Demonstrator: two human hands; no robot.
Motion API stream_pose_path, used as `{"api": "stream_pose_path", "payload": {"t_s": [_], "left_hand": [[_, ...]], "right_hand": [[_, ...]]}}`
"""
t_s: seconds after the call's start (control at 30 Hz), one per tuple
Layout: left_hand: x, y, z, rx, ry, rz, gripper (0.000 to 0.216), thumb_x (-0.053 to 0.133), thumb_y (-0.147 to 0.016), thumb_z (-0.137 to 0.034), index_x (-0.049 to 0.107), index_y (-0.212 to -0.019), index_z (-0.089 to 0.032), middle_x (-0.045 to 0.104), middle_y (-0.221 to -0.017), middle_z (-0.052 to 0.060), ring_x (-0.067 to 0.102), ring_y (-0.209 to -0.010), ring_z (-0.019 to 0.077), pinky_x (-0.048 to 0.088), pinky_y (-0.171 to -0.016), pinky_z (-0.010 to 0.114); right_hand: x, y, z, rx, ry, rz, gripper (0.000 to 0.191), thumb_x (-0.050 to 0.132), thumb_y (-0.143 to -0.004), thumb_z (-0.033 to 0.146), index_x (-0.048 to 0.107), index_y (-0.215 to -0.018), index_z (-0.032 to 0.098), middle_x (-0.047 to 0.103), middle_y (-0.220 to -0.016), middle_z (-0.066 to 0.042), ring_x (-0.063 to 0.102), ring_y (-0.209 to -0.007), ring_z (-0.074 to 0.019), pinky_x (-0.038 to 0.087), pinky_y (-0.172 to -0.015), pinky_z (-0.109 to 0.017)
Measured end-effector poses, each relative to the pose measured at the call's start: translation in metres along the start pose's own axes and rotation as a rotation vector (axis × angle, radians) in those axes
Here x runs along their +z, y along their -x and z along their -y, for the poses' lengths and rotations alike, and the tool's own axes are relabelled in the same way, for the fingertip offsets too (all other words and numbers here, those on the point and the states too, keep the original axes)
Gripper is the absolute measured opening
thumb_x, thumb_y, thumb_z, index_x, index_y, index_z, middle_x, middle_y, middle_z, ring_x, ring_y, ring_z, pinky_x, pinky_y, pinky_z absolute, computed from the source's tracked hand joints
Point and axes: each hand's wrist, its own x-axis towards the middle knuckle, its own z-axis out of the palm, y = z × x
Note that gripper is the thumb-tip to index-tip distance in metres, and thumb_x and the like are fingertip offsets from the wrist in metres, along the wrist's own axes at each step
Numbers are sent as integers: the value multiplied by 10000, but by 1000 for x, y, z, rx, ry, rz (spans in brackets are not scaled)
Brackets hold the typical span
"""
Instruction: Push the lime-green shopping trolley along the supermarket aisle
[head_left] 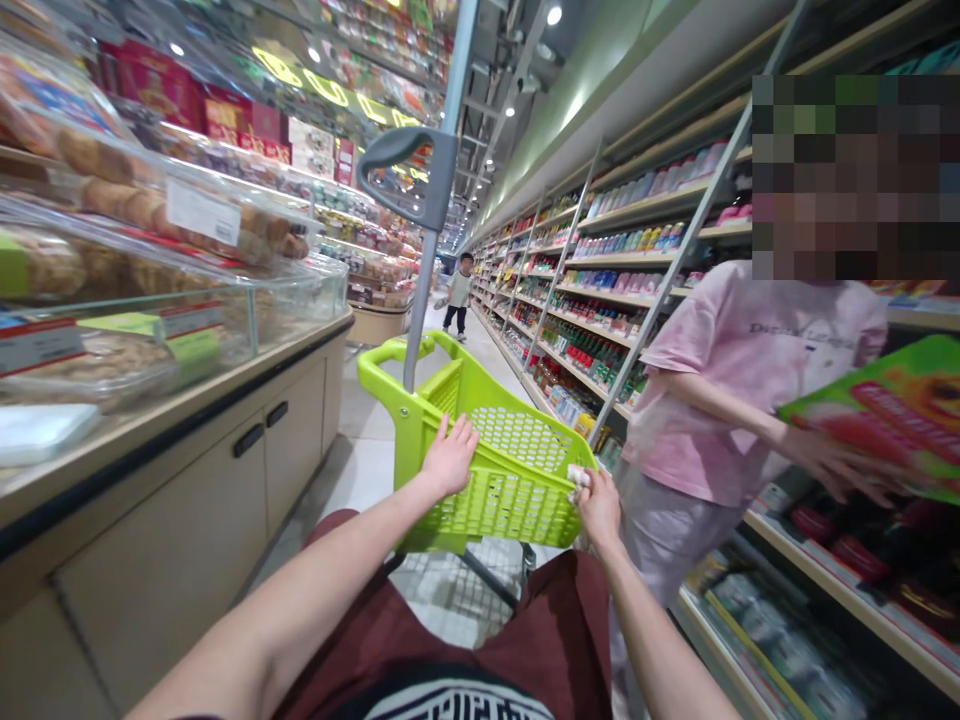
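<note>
A lime-green shopping cart basket [517,510] with perforated walls stands right in front of my knees. My left hand [451,460] rests across its near rim, fingers stretched and slightly apart. At the basket's right corner, my right hand [601,508] is closed on a small crumpled white tissue [578,478], its fingers beside the rim. A grey pole with a loop handle [397,170] rises from the cart's left end. The visible inside of the basket shows only its green walls; its floor is partly hidden.
On the right, a person in a pink shirt [720,400] holds a green and red box [892,420]. Stocked shelves [622,255] run behind. A glass-fronted food counter [292,315] lines the left. Farther down the aisle, another person [459,292] stands.
</note>
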Motion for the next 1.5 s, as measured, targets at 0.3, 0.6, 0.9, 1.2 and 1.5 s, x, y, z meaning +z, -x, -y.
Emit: {"api": "stream_pose_path", "payload": {"t_s": [0.3, 0.6, 0.9, 1.2, 1.5], "left_hand": [[-5, 1, -1, 13, 26, 38, 675, 501, -665, -364, 325, -1270, -124, 290, -1372, 133, 100, -1303, 265, 21, -1054, 478], [0, 1, 1, 23, 55, 8, 668, 505, -671, -331, 323, -1281, -129, 276, -1383, 111, 98, -1305, 242, 10, -1059, 453], [-3, 0, -3, 6, 28, 47, 682, 505, -673, -354, 320, -1284, -115, 270, -1384, 118, 80, -1305, 268, 17, -1054, 482], [-9, 5, 11, 37, 90, -21, 622, 499, -688, -345, 358, -1258, -139, 293, -1378, 95, 133, -1301, 236, 70, -1061, 458], [-32, 17, 89, -449, 121, -404, 569, 415, -724, -240, 304, -1269, -119, 306, -1362, 133, 166, -1286, 273, 144, -1017, 539]], "right_hand": [[29, 7, 88, -361, -99, 61, 476, 431, -674, 91, 499, -1134, 194, 486, -1173, -85, 322, -1184, -239, 274, -969, -454], [12, 14, -20, -133, -26, 24, 476, 365, -650, 86, 515, -1093, 176, 469, -1155, -98, 448, -1062, -213, 384, -881, -374], [24, 23, 34, -47, -112, -32, 384, 340, -756, 150, 538, -1080, 203, 479, -1189, -80, 463, -1069, -201, 400, -869, -350], [38, 17, 37, -253, -72, -6, 483, 366, -709, 77, 495, -1156, 208, 446, -1233, -92, 418, -1129, -222, 359, -921, -420], [32, 8, 5, -21, -76, -24, 480, 372, -670, 66, 533, -1108, 180, 471, -1191, -94, 434, -1120, -222, 382, -919, -394]]}}
